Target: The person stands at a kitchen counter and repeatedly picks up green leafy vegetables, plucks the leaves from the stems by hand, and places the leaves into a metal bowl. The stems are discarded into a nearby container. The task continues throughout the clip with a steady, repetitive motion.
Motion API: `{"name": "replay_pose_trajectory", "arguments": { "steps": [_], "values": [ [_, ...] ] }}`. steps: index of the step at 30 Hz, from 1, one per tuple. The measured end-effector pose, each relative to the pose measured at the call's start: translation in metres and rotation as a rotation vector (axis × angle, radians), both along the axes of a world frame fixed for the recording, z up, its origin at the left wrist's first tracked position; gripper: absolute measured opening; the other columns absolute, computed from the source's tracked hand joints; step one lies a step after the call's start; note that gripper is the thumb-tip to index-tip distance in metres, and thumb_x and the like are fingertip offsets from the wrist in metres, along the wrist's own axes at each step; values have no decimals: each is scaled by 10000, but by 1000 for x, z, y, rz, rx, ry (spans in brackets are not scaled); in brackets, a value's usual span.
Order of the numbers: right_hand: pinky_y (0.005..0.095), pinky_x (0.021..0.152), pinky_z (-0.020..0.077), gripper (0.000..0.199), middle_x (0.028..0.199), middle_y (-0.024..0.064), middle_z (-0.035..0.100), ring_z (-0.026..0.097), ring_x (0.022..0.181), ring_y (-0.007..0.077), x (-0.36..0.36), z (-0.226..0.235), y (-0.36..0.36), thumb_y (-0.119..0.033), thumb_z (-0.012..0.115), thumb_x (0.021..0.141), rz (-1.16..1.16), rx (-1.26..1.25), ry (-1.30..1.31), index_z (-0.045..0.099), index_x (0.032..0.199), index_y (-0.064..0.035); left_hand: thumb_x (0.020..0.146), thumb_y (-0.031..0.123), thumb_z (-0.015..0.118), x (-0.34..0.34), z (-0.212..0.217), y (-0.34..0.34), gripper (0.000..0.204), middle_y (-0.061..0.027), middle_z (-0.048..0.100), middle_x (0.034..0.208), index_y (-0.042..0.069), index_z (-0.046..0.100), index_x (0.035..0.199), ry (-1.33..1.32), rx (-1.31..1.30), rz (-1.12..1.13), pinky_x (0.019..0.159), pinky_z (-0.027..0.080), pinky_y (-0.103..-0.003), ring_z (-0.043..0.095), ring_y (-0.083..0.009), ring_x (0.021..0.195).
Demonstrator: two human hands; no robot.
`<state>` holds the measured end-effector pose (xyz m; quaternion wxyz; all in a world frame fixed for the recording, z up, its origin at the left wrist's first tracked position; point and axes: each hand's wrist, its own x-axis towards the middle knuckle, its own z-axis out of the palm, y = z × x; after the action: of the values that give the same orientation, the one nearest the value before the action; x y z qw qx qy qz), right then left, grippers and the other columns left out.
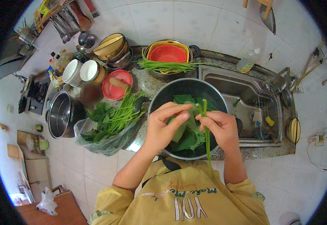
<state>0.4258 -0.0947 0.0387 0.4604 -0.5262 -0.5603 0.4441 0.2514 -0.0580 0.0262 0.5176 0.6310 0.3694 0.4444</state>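
Note:
A large dark pot (156,98) with broad green leaves (193,140) inside stands in front of me. Over it, my right hand (221,125) pinches a long green leaf stalk (207,144), whose lower end hangs past the pot's near rim. Close by on the left is my left hand (163,123), its thumb and forefinger stretched toward the stalk with a small gap between their tips. No held thing shows there. To the left, a clear plastic bag (109,144) bulges with leafy green stalks (124,112).
On the right is a steel sink (242,90) with a faucet (281,80). Long green stalks (167,66) lie across a red basin (167,54) at the back. A red plate (112,92), white bowls (89,70) and an uncovered steel pot (60,116) crowd the left counter.

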Motion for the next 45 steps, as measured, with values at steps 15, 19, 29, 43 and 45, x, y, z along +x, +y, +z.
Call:
{"name": "replay_pose_trajectory", "arguments": {
  "steps": [15, 19, 29, 43, 45],
  "values": [
    [256, 519, 406, 151, 639, 90, 549, 529, 561, 149, -1, 2, -2, -109, 636, 739, 11, 139, -228, 607, 817, 17, 704, 3, 585, -3, 20, 2, 129, -89, 516, 669, 8, 588, 833, 349, 376, 46, 492, 421, -250, 522, -170, 535],
    [279, 526, 403, 160, 641, 107, 536, 523, 564, 197, -2, 8, -4, -129, 630, 740, 50, 131, -292, 603, 808, 14, 695, 10, 586, -5, 19, 1, 125, -84, 501, 655, 5, 582, 819, 335, 374, 31, 486, 416, -248, 508, -168, 519],
    [317, 584, 420, 166, 693, 135, 541, 541, 629, 261, -1, 5, -2, -133, 594, 750, 147, 109, -354, 594, 836, 9, 692, 10, 553, -5, 7, 0, 95, -39, 489, 627, -5, 585, 779, 210, 90, -14, 443, 350, -202, 449, -71, 506],
    [253, 552, 426, 112, 668, 70, 567, 543, 588, 134, 0, -4, -1, -36, 504, 751, 289, -92, -31, 586, 806, 17, 777, 61, 536, -12, -12, 6, 99, -47, 550, 634, -11, 578, 830, -255, -600, -424, 318, 293, -182, 407, -44, 383],
    [242, 542, 425, 113, 655, 59, 569, 535, 578, 112, 2, -4, -1, -42, 502, 764, 296, -127, 39, 588, 801, 22, 786, 67, 541, -11, -21, 6, 99, -54, 558, 658, -9, 578, 837, -389, -690, -453, 326, 312, -187, 430, -49, 409]
  ]
}}
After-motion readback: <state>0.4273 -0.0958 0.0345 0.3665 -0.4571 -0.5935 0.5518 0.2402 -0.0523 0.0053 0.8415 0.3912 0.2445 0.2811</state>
